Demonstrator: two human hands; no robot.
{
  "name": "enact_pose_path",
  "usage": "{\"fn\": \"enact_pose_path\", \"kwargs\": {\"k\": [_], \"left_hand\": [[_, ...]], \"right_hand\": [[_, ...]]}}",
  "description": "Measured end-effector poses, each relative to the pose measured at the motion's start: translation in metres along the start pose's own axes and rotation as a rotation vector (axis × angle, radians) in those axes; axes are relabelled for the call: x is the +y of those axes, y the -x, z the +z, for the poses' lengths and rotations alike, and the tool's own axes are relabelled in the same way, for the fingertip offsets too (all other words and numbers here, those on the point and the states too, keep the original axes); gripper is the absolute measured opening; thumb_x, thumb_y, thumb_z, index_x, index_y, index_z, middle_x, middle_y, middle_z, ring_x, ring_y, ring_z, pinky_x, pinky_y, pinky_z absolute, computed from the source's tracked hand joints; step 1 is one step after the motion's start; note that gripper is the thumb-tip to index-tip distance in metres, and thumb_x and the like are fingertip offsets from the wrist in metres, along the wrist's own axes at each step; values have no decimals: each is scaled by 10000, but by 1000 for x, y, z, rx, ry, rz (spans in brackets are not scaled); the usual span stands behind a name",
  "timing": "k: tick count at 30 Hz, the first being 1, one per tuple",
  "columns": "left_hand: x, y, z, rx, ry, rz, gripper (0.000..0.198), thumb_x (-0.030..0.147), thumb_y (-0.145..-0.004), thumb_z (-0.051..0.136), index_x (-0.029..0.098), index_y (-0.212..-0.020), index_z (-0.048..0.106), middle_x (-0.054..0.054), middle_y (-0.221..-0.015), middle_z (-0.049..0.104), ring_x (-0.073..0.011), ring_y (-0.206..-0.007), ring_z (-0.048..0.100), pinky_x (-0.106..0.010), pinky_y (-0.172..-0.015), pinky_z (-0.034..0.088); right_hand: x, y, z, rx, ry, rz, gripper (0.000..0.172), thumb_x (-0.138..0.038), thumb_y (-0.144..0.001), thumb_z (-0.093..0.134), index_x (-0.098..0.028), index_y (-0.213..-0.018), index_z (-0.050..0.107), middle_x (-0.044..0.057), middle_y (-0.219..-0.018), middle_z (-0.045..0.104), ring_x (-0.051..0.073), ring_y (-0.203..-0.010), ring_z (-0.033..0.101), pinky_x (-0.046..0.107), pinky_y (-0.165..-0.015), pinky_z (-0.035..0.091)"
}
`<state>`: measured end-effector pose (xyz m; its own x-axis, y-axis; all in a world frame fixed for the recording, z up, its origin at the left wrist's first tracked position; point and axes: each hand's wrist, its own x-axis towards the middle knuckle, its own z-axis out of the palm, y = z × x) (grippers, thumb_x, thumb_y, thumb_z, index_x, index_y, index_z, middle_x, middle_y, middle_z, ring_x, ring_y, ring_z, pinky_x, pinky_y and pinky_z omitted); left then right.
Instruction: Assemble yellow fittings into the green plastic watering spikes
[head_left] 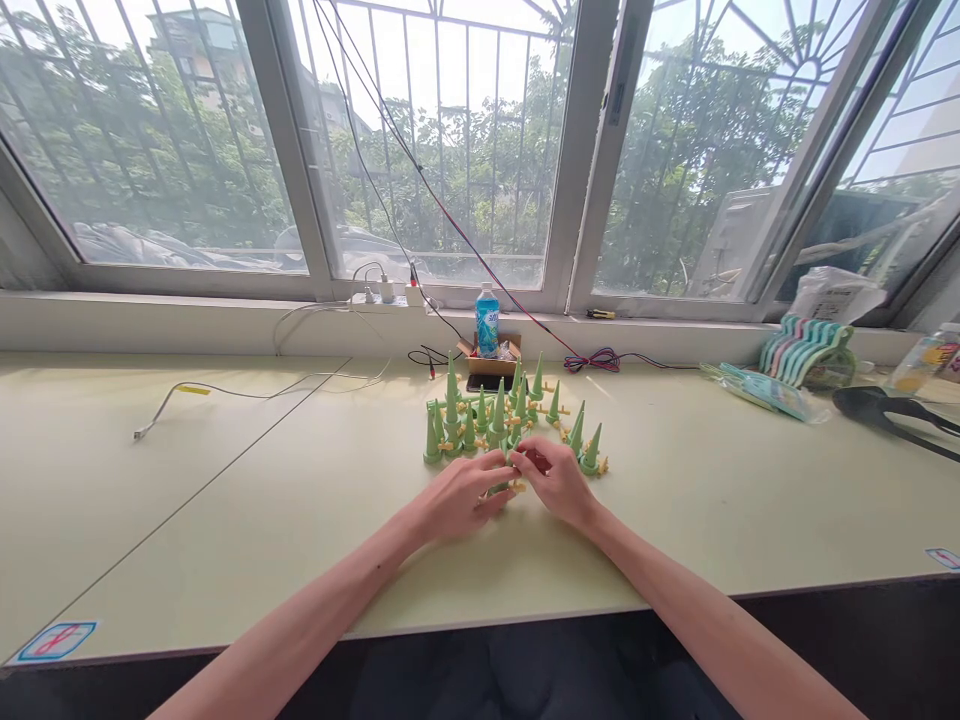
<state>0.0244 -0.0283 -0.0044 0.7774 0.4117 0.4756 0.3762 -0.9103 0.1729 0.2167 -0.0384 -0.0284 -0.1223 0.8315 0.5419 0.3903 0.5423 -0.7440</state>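
Several green cones [498,412] with round bases and small yellow pieces stand in a cluster on the pale table [675,500]. At the near side of the cluster, my left hand [469,493] has its fingers curled around a green piece that is mostly covered by them. My right hand [553,478] meets it from the right, its fingertips pinched together beside the left fingertips; what they grip is too small to name. Two cones [592,452] stand just beyond my right hand. A yellow piece [517,486] shows between the hands.
Behind the cones are a dark phone [486,383] and an open cardboard box [514,352] with a blue bottle [487,322]. A white cable [247,393] crosses the left side. Hangers [806,350] and a black strap [900,415] lie at the right.
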Motion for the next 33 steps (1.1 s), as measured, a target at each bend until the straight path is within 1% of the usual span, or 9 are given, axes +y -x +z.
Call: {"fn": "enact_pose_path", "kwargs": {"k": [2, 5, 8, 12, 16, 21, 25, 29, 33], "left_hand": [[-2, 0, 1, 13, -18, -11, 240, 236, -964, 438, 212, -1087, 643, -73, -958, 624, -149, -703, 617, -234, -632, 453], [-6, 1, 2, 19, -43, -47, 228, 241, -965, 441, 206, -1052, 649, -47, -869, 591, -115, -603, 557, -218, -574, 413], [-9, 2, 2, 23, -56, -74, 227, 222, -962, 440, 210, -1070, 640, -37, -855, 571, -109, -596, 535, -217, -571, 401], [-13, 3, 3, 43, -39, -102, 249, 187, -960, 410, 209, -1076, 628, -32, -834, 542, -109, -585, 516, -216, -561, 389], [-19, 5, 4, 49, -74, -144, 269, 177, -969, 374, 218, -1068, 621, -22, -807, 511, -100, -531, 455, -219, -518, 342], [-23, 6, 4, 81, -117, -182, 270, 159, -964, 363, 213, -1027, 620, -18, -777, 456, -104, -529, 414, -224, -513, 326], [-23, 4, 4, 122, -96, -228, 274, 143, -958, 364, 215, -982, 628, -20, -808, 435, -91, -517, 390, -217, -507, 326], [-22, 2, 4, 121, -96, -281, 274, 140, -954, 368, 201, -941, 634, -34, -890, 435, -65, -494, 354, -217, -507, 336], [-22, 2, 5, 145, -118, -311, 260, 128, -940, 381, 195, -941, 632, -57, -986, 451, -50, -481, 354, -222, -497, 350]], "right_hand": [[-1, 0, 0, -7, -2, 0, 296, -464, -920, 512, -194, -852, 612, -22, -586, 476, 123, -499, 419, 257, -491, 361], [-1, 0, 0, 1, 11, 0, 300, -458, -937, 480, -194, -878, 611, -19, -594, 473, 123, -499, 402, 257, -489, 342], [-1, 0, 0, 26, 34, -9, 307, -450, -946, 462, -192, -858, 602, -14, -610, 472, 119, -498, 377, 255, -488, 320], [-1, 0, 0, 28, 46, -25, 296, -432, -955, 450, -195, -836, 581, -27, -592, 431, 116, -497, 342, 250, -489, 288], [-1, -1, -1, 23, 47, -28, 293, -419, -962, 443, -195, -823, 572, -29, -589, 421, 116, -500, 339, 248, -494, 283], [-1, -1, -1, 34, 59, -41, 278, -388, -964, 446, -192, -817, 577, -29, -586, 426, 116, -503, 346, 247, -503, 289], [1, -1, -1, 40, 69, -48, 275, -379, -962, 449, -190, -807, 575, -30, -586, 426, 113, -498, 344, 246, -499, 288], [1, -1, -1, 43, 69, -57, 278, -378, -961, 451, -190, -795, 571, -33, -580, 415, 112, -496, 335, 246, -497, 289], [2, -1, -1, 32, 64, -57, 272, -372, -961, 451, -194, -790, 564, -34, -578, 412, 114, -493, 332, 250, -495, 286]]}}
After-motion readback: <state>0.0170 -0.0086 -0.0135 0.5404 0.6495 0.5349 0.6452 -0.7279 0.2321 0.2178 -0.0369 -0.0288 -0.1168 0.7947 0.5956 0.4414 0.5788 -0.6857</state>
